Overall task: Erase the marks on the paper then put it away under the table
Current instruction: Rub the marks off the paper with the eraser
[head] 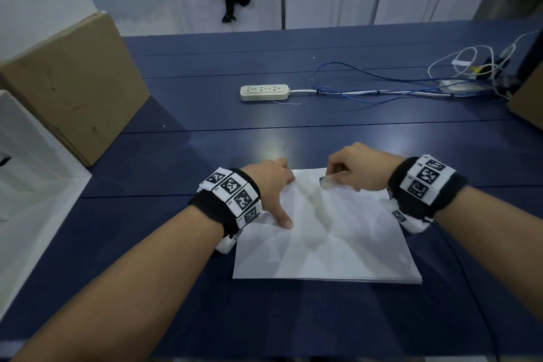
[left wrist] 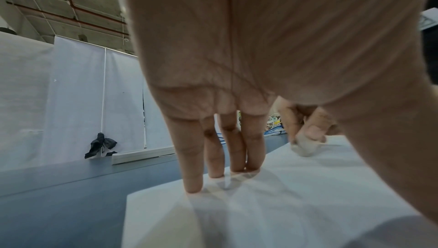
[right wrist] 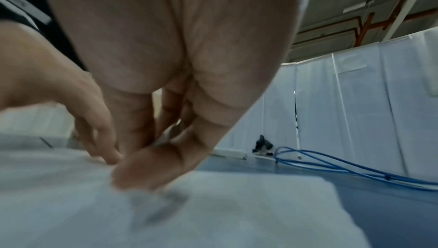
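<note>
A white sheet of paper [head: 326, 238] lies on the dark blue table [head: 205, 114], near its front edge. My left hand [head: 276, 185] presses the paper's far left corner flat with straight fingers [left wrist: 213, 158] and its thumb on the sheet. My right hand [head: 349, 170] pinches a small pale eraser [head: 326, 183] and holds it down on the paper near the far edge. The eraser [left wrist: 304, 149] shows under the right fingertips in the left wrist view. The right wrist view is blurred, and there the eraser is hidden behind my thumb [right wrist: 151, 165].
A beige power strip [head: 264, 92] with white and blue cables [head: 382, 88] lies farther back on the table. A cardboard box [head: 73, 82] and a white box [head: 26, 156] stand at the left. Another box edge [head: 529, 103] sits at the right.
</note>
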The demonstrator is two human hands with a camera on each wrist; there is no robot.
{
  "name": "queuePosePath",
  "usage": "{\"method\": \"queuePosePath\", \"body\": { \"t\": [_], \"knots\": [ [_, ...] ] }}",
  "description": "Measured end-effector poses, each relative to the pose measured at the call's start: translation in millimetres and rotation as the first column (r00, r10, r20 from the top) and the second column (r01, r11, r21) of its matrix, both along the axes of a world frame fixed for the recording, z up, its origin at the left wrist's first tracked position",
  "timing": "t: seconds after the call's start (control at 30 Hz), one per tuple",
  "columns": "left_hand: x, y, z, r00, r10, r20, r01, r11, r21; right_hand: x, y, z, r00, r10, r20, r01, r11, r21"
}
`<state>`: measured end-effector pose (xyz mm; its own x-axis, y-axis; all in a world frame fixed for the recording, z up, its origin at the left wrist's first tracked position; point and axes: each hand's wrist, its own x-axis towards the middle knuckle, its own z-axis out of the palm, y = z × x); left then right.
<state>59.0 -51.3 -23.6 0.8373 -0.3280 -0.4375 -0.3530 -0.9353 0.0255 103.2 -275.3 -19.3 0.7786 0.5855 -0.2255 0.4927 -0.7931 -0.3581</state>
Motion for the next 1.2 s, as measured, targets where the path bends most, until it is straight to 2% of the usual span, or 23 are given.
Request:
{"method": "queuePosePath", "body": {
  "t": [0.1,0.13,0.2,0.27,0.33,0.4,0.5,0.53,0.63,0.7,0.73,0.87,0.93,1.0,1.07,1.13,1.2],
  "knots": [
    [1,0,0,1.0,0.007,-0.003,-0.007,1.0,0.006,-23,1,5,0.963,0.161,-0.217,-0.184,0.979,-0.091],
    [1,0,0,1.0,0.005,0.001,-0.005,1.0,0.007,-25,1,4,0.953,0.183,-0.243,-0.212,0.972,-0.1],
    [1,-2,1,1.0,-0.004,0.005,0.004,1.0,0.005,-17,4,2,0.978,0.166,-0.129,-0.18,0.979,-0.101],
    [0,-2,2,1.0,-0.001,-0.002,0.001,1.0,-0.006,-1,5,1,0.998,0.06,0.037,-0.056,0.995,-0.087],
    [0,-1,2,1.0,-0.004,-0.002,0.004,1.0,-0.009,5,3,1,0.993,-0.027,0.112,0.032,0.998,-0.048],
    [0,0,0,1.0,-0.004,0.005,0.004,1.0,-0.004,-1,-2,3,0.999,0.025,0.023,-0.024,0.999,-0.034],
    [1,0,-1,1.0,0.003,0.003,-0.003,1.0,0.009,-22,-6,6,0.962,0.15,-0.226,-0.172,0.982,-0.079],
    [2,-1,-1,1.0,0.001,-0.002,-0.001,1.0,0.013,-22,-6,5,0.96,0.152,-0.235,-0.176,0.981,-0.081],
    [1,-3,2,1.0,-0.002,-0.012,0.002,1.0,0.018,-4,-4,1,0.998,0.056,-0.026,-0.057,0.997,-0.058],
    [0,-3,3,1.0,0.004,-0.01,-0.004,1.0,0.013,2,-4,1,0.999,-0.014,0.051,0.016,0.999,-0.034],
    [0,-3,3,1.0,0.005,-0.009,-0.005,1.0,0.014,0,-6,1,1.0,-0.009,0.029,0.01,1.0,-0.026],
    [0,-3,3,1.0,0.012,-0.014,-0.012,1.0,0.024,-27,-5,8,0.961,0.145,-0.237,-0.174,0.979,-0.107],
    [0,-5,4,1.0,0.0,-0.015,0.0,1.0,0.021,-23,-3,5,0.976,0.135,-0.171,-0.155,0.982,-0.109],
    [0,-5,6,1.0,-0.003,-0.02,0.003,1.0,0.005,-5,0,3,1.0,0.021,-0.001,-0.021,0.998,-0.062],
    [-1,-4,6,1.0,-0.005,-0.025,0.005,1.0,-0.013,4,1,2,0.991,-0.084,0.104,0.087,0.996,-0.022],
    [-1,-3,6,1.0,-0.007,-0.026,0.007,1.0,-0.019,3,-2,2,0.997,-0.048,0.068,0.048,0.999,-0.011],
    [0,-3,5,1.0,-0.009,-0.028,0.008,1.0,-0.016,-11,-4,5,0.989,0.09,-0.117,-0.095,0.995,-0.043]
  ]
}}
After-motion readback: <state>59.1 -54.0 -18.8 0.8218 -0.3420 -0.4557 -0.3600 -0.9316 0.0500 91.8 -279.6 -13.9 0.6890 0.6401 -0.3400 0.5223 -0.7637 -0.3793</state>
